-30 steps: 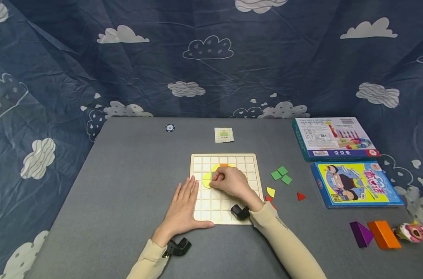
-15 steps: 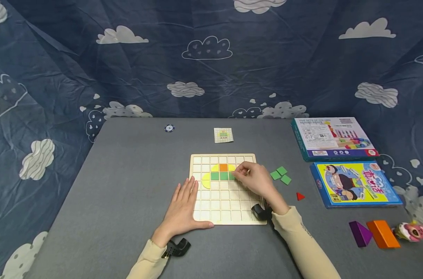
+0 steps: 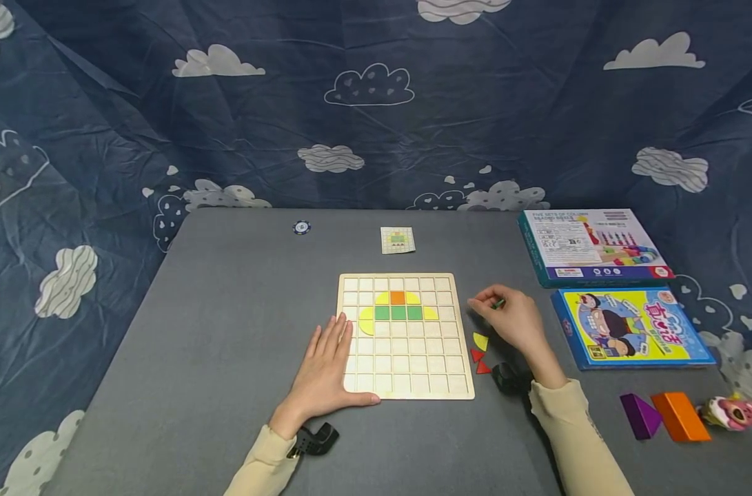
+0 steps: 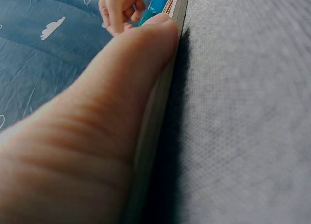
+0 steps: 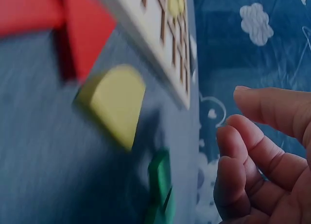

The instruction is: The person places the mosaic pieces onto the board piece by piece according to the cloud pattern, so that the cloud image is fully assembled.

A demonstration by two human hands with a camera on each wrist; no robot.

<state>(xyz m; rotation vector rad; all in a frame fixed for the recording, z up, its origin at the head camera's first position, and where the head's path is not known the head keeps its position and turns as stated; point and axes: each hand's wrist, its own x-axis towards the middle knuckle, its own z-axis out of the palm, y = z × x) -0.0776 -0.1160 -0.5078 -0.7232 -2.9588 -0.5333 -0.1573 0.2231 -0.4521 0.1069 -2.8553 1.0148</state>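
My left hand [image 3: 324,370] lies flat with fingers spread along the left side of a wooden grid board [image 3: 400,365], its thumb at the front edge. On the board sit an orange square [image 3: 397,297], a row of three green squares [image 3: 398,313] and several yellow curved pieces [image 3: 366,320]. My right hand [image 3: 513,318] hovers right of the board over loose green squares [image 5: 159,180], mostly hidden beneath it in the head view. In the right wrist view its fingers are loosely bent, thumb and fingertips apart, nothing between them.
Beside the board's right edge lie a yellow quarter piece [image 3: 480,342] and red triangles [image 3: 482,368]. A pattern card [image 3: 398,240] and a poker chip [image 3: 302,227] are at the back. Two boxes [image 3: 633,327], a purple block [image 3: 641,416], an orange block [image 3: 682,417] and a figurine [image 3: 737,413] stand right.
My right hand has moved rightward off the board to the loose green squares, uncovering the green row and a yellow piece at its right end. My left hand has stayed still.
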